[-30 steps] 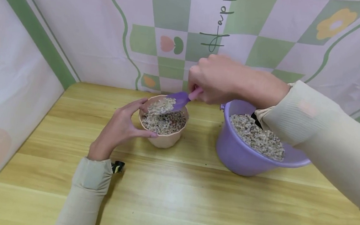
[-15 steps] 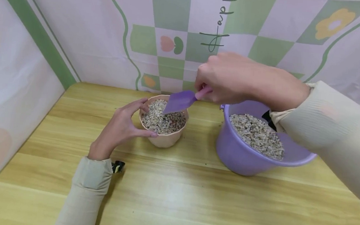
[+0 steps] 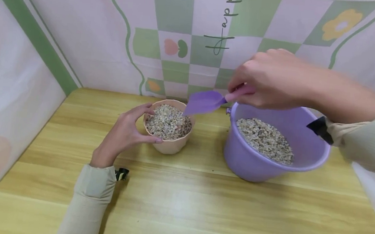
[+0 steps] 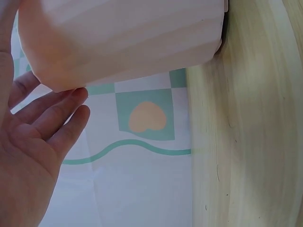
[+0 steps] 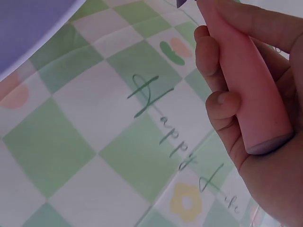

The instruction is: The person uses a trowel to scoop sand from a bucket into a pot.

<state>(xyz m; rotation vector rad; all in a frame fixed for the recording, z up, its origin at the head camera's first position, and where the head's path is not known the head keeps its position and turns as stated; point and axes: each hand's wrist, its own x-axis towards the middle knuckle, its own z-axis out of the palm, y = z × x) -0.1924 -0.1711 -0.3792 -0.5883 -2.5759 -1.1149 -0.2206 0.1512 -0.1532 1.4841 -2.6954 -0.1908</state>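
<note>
A small peach flower pot [image 3: 170, 147] with a wavy rim stands on the table, filled close to its rim with gravel [image 3: 168, 122]. My left hand [image 3: 122, 135] holds the pot from the left, thumb on the near side and fingers at the far rim. In the left wrist view the pot's wall [image 4: 123, 38] lies against the fingertips. My right hand [image 3: 277, 80] grips the pink handle [image 5: 253, 90] of a toy shovel, fingers wrapped round it. The shovel's purple blade [image 3: 204, 103] hangs just right of the pot, with no gravel seen on it.
A purple bucket [image 3: 250, 167] partly filled with gravel [image 3: 265, 140] stands to the right, below my right forearm. Behind the wooden table [image 3: 173, 205] hangs a checked green and white cloth [image 3: 176, 12]. A few stray grains lie on the wood.
Gravel has slid off the shovel into the pot, whose heap is now higher. My right hand has moved right with the shovel, towards the bucket. The left hand stays on the pot.
</note>
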